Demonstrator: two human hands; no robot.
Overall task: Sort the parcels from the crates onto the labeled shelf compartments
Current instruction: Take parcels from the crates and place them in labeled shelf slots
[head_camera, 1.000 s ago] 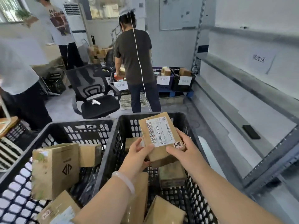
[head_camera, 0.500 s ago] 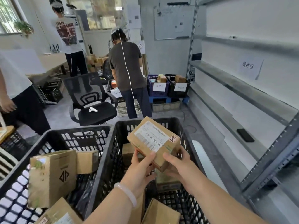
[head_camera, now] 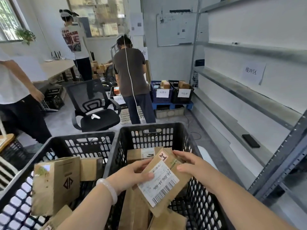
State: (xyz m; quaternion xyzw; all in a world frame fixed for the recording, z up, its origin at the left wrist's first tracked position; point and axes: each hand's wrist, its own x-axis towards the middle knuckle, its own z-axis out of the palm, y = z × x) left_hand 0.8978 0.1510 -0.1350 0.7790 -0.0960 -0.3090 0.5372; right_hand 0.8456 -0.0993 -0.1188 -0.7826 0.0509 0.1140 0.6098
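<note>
Round and down went the parcel (head_camera: 163, 183) since the earlier frame. It had spun in the grip and dropped lower, held just above the other boxes in the right crate (head_camera: 150, 127). The left hand (head_camera: 132, 173) clasped its near-left edge, thumb pressed on the printed label (head_camera: 159, 185). The right hand (head_camera: 196, 166) gripped the far-right corner, fingers curled over the cardboard. Both hands were firmly grasping it, nothing let go. This looked like the label-reading step, with the code being checked before any placing. Next would likely come a lift clear of the crate wall and a swing right to the shelf (head_camera: 249, 98). Only one paper sign (head_camera: 252, 73) showed there, and whether it matched the code could not be told.
</note>
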